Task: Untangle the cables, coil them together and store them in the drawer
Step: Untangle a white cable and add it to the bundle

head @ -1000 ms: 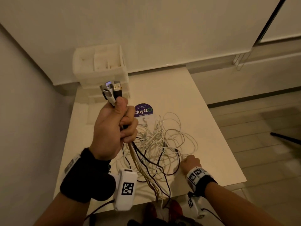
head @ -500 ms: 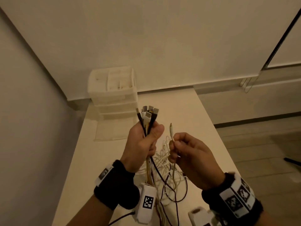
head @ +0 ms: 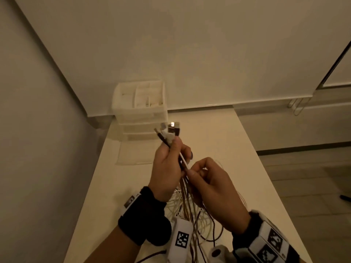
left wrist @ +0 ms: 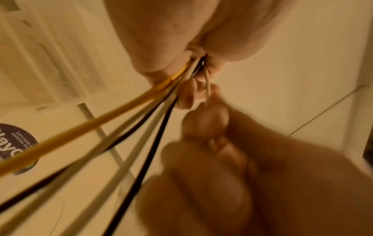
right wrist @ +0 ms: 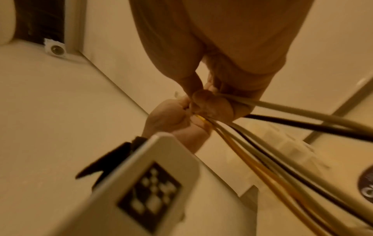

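While the cables [head: 187, 202] hang in a bundle above the table [head: 218, 141], the left hand [head: 167, 171] grips them in a fist, plugs [head: 170, 131] sticking out the top. Just beside it, the right hand [head: 212, 185] pinches a white cable [head: 184, 161]. Loose loops lie on the table; the drawer unit [head: 140, 111] stands at its far end.

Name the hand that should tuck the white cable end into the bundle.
Right hand: it already pinches the white cable beside the left hand, which grips the cable bundle.
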A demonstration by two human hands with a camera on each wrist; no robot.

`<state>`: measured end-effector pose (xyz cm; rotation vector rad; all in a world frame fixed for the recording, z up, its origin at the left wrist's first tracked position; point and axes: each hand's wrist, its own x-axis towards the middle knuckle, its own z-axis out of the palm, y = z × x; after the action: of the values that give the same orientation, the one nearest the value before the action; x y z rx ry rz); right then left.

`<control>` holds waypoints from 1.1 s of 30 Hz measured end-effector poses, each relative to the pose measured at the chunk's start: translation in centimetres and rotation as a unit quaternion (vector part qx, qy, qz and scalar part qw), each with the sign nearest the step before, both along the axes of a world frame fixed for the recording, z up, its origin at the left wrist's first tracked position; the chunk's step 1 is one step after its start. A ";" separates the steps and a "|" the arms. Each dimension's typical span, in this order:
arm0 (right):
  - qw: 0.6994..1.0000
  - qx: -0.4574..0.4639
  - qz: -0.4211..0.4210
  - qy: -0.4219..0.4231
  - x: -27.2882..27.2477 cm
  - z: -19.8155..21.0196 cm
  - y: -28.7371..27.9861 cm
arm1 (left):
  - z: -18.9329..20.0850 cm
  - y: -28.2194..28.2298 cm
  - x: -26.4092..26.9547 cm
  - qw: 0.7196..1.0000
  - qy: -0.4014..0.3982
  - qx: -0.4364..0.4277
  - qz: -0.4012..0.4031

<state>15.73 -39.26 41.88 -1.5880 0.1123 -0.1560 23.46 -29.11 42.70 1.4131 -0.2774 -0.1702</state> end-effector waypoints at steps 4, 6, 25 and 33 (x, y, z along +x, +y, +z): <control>0.996 -0.079 0.041 -0.004 -0.7 -2.1 -1.0 | 0.3 1.2 1.1 0.995 0.021 -0.097 0.002; 0.991 -0.118 0.064 0.011 -0.8 -3.0 -1.6 | 0.9 2.2 2.0 0.990 0.040 -0.134 0.025; 0.998 0.066 -0.010 0.014 1.3 -0.8 -2.8 | -1.1 1.9 -0.1 0.957 -0.131 0.219 -0.140; 0.999 0.000 0.035 -0.028 0.5 -1.2 -2.4 | 1.5 1.8 0.2 0.972 -0.165 0.164 -0.044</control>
<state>16.27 -41.70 40.64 -1.5837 0.0131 -0.1447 23.62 -27.34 44.16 1.7583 -0.6092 -0.0522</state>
